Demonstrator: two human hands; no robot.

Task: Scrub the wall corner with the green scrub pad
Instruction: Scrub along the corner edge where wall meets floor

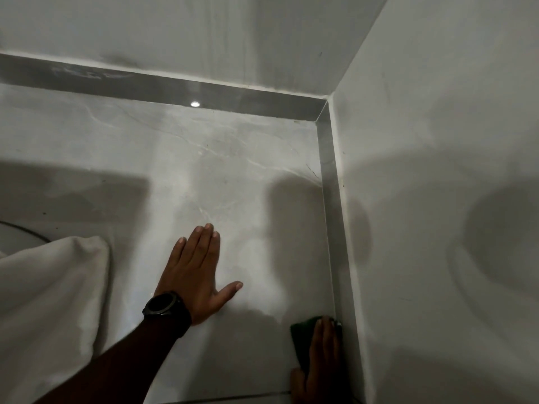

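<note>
Left hand [198,275]: flat and open on the shiny grey tiled wall [204,170], fingers straight and close together, thumb sticking out to the right; it holds nothing
Watch [163,304]: a dark round watch with a dark strap sits on the left wrist
Right hand [320,360]: low down at the bottom right, fingers pointing up, pressed flat on the green scrub pad [303,342] and pushing it against the wall
Green scrub pad: dark green, under the right hand's fingers, with its top and left edge poking out; it sits right beside the wall corner [332,228], touching or nearly touching the metal strip [328,170]
Metal strip: a shiny grey band that runs up the corner, then turns and goes left along the top of the tiled wall
Wall corner: where the tiled wall meets the plain pale wall [437,141] on the right; a few small dark marks show near the strip higher up
Tiled wall: grey with thin white lines like stone, and a small bright dot of light near the top
White cloth [52,301]: soft and folded, hanging at the left, well apart from the pad
Shadows: dark shapes fall on both walls
</note>
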